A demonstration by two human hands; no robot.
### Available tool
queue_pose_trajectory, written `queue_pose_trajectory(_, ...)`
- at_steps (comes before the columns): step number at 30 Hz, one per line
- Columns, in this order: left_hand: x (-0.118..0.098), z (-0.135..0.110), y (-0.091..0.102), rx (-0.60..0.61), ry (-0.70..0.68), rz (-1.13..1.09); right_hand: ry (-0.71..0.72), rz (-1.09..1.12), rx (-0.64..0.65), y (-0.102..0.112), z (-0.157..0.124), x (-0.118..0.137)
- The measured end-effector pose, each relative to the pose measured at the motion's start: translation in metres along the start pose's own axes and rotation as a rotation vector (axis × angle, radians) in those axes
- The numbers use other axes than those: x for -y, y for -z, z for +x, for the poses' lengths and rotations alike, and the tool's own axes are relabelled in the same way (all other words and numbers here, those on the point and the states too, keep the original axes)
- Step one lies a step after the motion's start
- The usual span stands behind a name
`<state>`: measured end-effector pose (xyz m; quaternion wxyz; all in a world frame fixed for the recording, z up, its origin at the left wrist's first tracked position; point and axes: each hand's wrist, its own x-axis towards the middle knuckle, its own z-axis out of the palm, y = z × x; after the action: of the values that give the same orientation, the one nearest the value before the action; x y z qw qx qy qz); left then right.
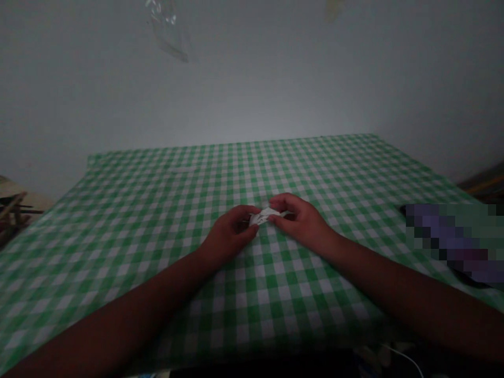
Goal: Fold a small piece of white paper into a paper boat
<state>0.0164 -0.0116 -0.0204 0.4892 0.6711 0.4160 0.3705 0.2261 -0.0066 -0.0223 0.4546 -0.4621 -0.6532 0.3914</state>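
Observation:
A small white piece that looks like folded paper (265, 214), with a few dark lines on it, is held between my two hands over the middle of the table. My left hand (232, 231) pinches its left end between thumb and fingers. On the opposite side, the thumb and fingertips of my right hand (301, 216) close on its right end. The fingers cover both ends, so its full shape is hidden. Beneath both hands lies a green and white checked tablecloth (252, 283).
At the right edge of the table lies a dark flat object (452, 241), mostly blurred by pixels. Far left on the cloth is a thin pale strip (181, 169). A clear plastic bag (167, 29) hangs on the wall. A white cable (405, 357) runs below the front edge.

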Motion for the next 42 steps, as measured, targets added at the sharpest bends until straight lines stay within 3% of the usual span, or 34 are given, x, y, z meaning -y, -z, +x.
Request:
queue_pose_trajectory(3,-0.001,0.0,0.002,0.018,0.024,-0.017,-0.038,0.054,0.062,0.001,0.001,-0.001)
queue_pose_trajectory(8,-0.004,0.001,0.002,-0.009,0.058,-0.073,-0.119,0.153,0.059,0.001,0.003,0.001)
queue_pose_trajectory(14,-0.008,0.002,0.001,-0.014,0.061,-0.068,-0.107,0.086,0.067,0.0,0.002,0.002)
queue_pose_trajectory(21,-0.008,0.0,0.003,-0.036,-0.02,0.158,0.13,-0.131,0.065,0.002,-0.002,0.003)
queue_pose_trajectory(26,-0.005,-0.002,0.003,-0.021,-0.05,0.218,0.42,-0.365,0.064,0.006,-0.003,0.009)
queue_pose_trajectory(29,-0.007,-0.003,0.002,-0.009,-0.027,0.132,0.549,-0.497,0.073,0.008,-0.004,0.011)
queue_pose_trajectory(34,-0.009,0.0,-0.001,-0.038,0.061,-0.025,0.627,-0.636,0.049,0.011,-0.004,0.01)
queue_pose_trajectory(42,-0.007,0.002,-0.009,0.006,0.117,-0.327,0.776,-0.634,0.043,0.012,-0.002,0.009)
